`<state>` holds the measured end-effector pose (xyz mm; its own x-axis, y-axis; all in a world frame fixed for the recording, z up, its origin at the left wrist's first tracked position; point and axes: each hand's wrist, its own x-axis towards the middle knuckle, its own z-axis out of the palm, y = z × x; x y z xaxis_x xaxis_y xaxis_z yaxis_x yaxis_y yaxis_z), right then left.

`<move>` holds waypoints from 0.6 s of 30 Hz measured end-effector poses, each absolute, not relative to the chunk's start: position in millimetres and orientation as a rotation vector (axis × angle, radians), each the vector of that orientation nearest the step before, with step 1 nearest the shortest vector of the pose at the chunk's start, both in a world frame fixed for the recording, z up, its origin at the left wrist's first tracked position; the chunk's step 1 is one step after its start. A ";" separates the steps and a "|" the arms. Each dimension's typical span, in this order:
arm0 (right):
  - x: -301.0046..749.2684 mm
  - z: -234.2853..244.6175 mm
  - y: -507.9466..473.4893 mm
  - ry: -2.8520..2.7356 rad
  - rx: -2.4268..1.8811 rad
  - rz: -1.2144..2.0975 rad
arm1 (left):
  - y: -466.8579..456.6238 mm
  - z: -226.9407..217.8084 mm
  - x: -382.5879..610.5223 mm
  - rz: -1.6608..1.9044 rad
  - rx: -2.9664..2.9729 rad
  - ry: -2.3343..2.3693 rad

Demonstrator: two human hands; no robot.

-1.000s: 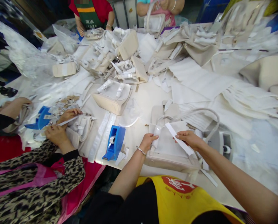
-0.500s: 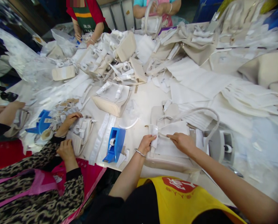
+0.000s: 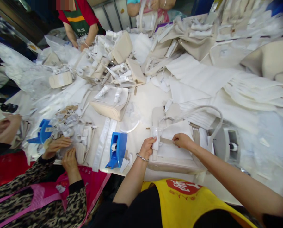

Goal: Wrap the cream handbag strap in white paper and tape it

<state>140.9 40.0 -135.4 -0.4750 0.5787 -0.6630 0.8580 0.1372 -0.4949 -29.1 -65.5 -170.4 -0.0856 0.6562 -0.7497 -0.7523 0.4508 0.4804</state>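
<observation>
A cream handbag (image 3: 175, 165) lies in front of me, a sheet of white packing material (image 3: 176, 150) over its upper side. At the bag's left, my left hand (image 3: 148, 147) pinches a white-wrapped handle part (image 3: 156, 134). My right hand (image 3: 182, 141), over the white sheet, has its fingers closed on the end of a narrow beige strap (image 3: 166, 140). This strap runs leftward to the wrapped part and looks stretched between my hands. The bag's long handle (image 3: 210, 107) arches up behind and to the right.
A blue tape dispenser (image 3: 117, 150) stands left of the bag, a grey tape dispenser (image 3: 226, 145) right of it. Another cream handbag (image 3: 111, 109) lies further back. Piled bags and wrapping cover the far side. At my left, a co-worker's hands (image 3: 70, 158) handle a bag.
My right hand has moved slightly right, its pointing finger now curled in, and more of the narrow strap shows. My left hand keeps its pinch. The neighbour's far hand has come back toward their body.
</observation>
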 end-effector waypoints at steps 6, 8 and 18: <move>123.8 -147.4 44.4 2.029 1.412 -1.468 | -64.5 -166.8 -25.7 1.188 -0.102 1.266; 118.3 -150.2 46.8 2.047 1.438 -1.460 | -64.7 -165.6 -23.8 1.203 -0.088 1.309; 93.9 -159.1 33.5 1.801 1.578 -1.703 | -62.6 -165.3 -14.5 1.215 0.013 1.475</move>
<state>93.9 33.5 -159.1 -0.4085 0.5347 -0.7398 0.7686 -0.2356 -0.5948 -14.5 -62.6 -165.3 -0.3334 0.6062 -0.7220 -0.5927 0.4608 0.6606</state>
